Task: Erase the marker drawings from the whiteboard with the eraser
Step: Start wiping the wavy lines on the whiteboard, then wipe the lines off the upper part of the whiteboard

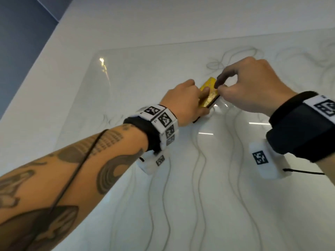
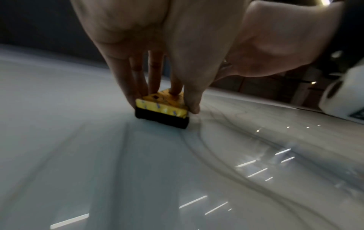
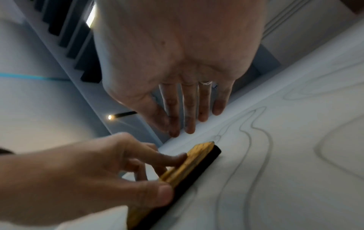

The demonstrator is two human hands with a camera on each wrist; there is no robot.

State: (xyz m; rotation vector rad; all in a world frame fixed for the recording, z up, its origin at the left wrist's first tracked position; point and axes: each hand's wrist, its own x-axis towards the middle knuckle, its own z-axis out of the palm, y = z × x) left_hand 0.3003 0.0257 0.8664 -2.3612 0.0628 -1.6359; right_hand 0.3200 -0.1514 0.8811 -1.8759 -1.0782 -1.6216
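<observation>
A glossy whiteboard (image 1: 181, 205) lies flat, crossed by long wavy grey marker lines (image 1: 198, 160) and fainter loops (image 1: 221, 62) farther back. My left hand (image 1: 203, 101) grips the eraser (image 1: 208, 93), a yellow block with a black felt underside, fingers on top and thumb at its side. In the left wrist view the eraser (image 2: 161, 107) sits felt-down on the board. My right hand (image 1: 220, 86) hovers just right of the eraser; in the right wrist view its fingers (image 3: 189, 121) hang nearly straight above the eraser (image 3: 189, 168), holding nothing.
The board rests on a white table (image 1: 72, 73) that runs past its left and far edges. A dark blue area (image 1: 21, 42) lies beyond the table at upper left. More grey lines (image 3: 262, 135) cover the board to the right of the eraser.
</observation>
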